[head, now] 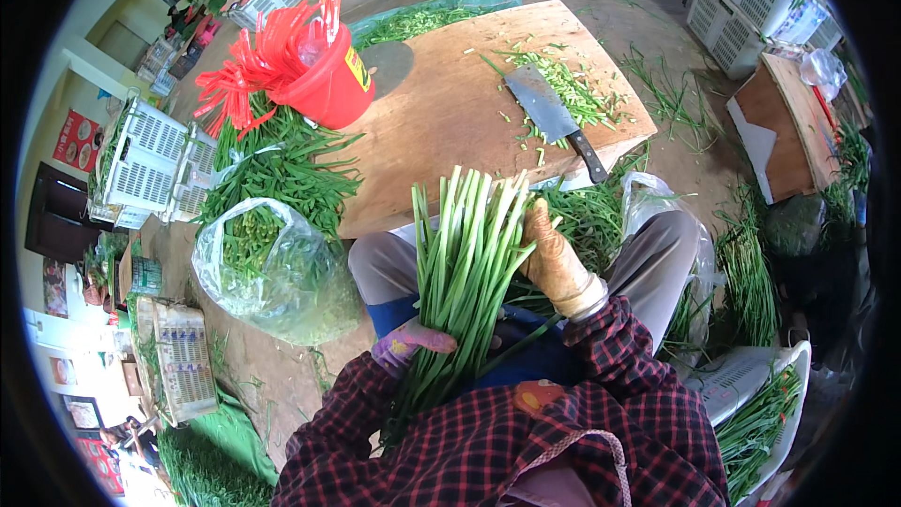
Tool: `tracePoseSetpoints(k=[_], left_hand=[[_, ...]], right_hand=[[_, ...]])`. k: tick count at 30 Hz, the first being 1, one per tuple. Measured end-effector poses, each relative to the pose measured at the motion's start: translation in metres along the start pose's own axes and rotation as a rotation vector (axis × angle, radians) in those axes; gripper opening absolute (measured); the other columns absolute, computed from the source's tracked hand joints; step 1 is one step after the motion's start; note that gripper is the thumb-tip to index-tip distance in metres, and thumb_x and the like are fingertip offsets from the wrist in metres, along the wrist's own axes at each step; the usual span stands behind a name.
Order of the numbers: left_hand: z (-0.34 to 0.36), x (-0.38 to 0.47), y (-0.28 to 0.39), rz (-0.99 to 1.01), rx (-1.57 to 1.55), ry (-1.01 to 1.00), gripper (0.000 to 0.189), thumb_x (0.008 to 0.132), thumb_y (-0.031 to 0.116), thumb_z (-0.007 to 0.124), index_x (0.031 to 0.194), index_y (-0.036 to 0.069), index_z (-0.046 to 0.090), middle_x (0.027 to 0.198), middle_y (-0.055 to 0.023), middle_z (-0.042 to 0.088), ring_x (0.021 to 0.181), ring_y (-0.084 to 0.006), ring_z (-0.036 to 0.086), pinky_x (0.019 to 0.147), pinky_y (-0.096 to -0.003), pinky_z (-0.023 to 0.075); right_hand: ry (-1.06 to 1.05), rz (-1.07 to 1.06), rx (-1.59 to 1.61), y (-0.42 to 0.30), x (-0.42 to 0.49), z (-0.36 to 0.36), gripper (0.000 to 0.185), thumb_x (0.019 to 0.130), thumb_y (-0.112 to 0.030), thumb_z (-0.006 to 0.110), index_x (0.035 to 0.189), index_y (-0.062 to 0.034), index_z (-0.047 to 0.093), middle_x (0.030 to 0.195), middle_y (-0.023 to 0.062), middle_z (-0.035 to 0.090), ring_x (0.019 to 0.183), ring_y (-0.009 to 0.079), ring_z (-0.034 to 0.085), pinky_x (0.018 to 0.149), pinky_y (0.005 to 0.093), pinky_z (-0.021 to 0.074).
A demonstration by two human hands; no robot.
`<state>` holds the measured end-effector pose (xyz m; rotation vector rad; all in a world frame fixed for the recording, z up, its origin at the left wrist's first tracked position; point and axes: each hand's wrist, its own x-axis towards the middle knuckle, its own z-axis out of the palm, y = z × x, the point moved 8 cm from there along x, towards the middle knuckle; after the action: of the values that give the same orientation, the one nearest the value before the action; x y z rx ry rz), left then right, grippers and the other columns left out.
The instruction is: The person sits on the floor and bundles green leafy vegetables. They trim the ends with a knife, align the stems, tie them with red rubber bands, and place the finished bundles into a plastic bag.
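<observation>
A thick bunch of long green leafy stalks with pale stem ends [468, 260] lies across my lap, stem ends towards the wooden board. My left hand [415, 342], in a purple glove, grips the bunch low down, its thumb across the stalks. My right hand [556, 257], in a stained tan glove, is upright against the right side of the bunch near the pale ends; its fingertips are partly hidden. Beyond, a cleaver [542, 102] with a black handle lies on the wooden board [443, 134], beside chopped stem pieces [581, 95].
A red bucket [327, 88] of red ties stands at the board's left, by heaped greens [281, 169] and a plastic bag [281, 289] of greens. A white crate [799, 394] of greens is at lower right. White crates [732, 21] are stacked at upper right.
</observation>
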<state>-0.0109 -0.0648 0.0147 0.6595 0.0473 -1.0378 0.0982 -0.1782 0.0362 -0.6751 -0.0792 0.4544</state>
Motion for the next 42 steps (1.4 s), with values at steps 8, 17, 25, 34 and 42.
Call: tracePoseSetpoints(k=[8,17,25,34,42], left_hand=[[0.004,0.001,0.007,-0.074,0.387,0.217,0.058,0.075,0.008,0.069,0.127,0.003,0.045,0.122,-0.0122,0.053,0.104,-0.0204,0.055,0.09,-0.0333,0.044],[0.024,0.01,0.077,0.404,0.624,0.22,0.073,0.08,0.019,0.067,0.138,0.001,0.026,0.134,-0.0104,0.039,0.123,-0.0172,0.036,0.102,-0.0307,0.0297],[0.04,0.034,0.069,0.451,1.639,0.708,0.055,0.09,0.033,0.052,0.13,0.001,0.032,0.116,-0.0199,0.051,0.099,-0.0308,0.058,0.081,-0.0357,0.0473],[0.143,0.05,0.142,0.614,0.981,0.092,0.092,0.066,0.022,0.079,0.136,-0.001,0.023,0.134,-0.0152,0.035,0.126,-0.024,0.032,0.106,-0.0369,0.0244],[0.071,0.052,0.08,-0.104,1.689,0.131,0.063,0.062,0.04,0.076,0.109,0.002,0.058,0.071,-0.0124,0.061,0.068,-0.0244,0.058,0.067,-0.0372,0.0443]], right_hand=[[0.058,0.018,0.017,0.016,0.008,-0.029,0.055,0.083,-0.034,0.063,0.125,-0.0052,0.042,0.112,0.0044,0.055,0.102,0.0167,0.054,0.089,0.0331,0.0438],[0.015,0.106,0.144,0.011,0.009,-0.035,0.042,0.08,-0.023,0.066,0.114,-0.0035,0.052,0.101,0.005,0.061,0.092,0.0165,0.059,0.084,0.0297,0.0464],[-0.012,-0.093,-0.062,-0.028,-0.011,-0.007,0.058,0.075,-0.016,0.07,0.124,0.0007,0.043,0.108,0.0091,0.059,0.098,0.0184,0.056,0.09,0.0305,0.0425],[0.012,-0.511,-0.296,-0.155,-0.035,0.091,0.036,0.068,-0.001,0.069,0.1,-0.002,0.052,0.081,0.01,0.062,0.084,0.0243,0.061,0.079,0.0384,0.0489],[0.01,-0.931,-0.541,-0.28,-0.077,0.134,0.04,0.079,-0.016,0.062,0.112,-0.0029,0.045,0.096,0.0044,0.053,0.093,0.0173,0.052,0.089,0.0314,0.0416]])
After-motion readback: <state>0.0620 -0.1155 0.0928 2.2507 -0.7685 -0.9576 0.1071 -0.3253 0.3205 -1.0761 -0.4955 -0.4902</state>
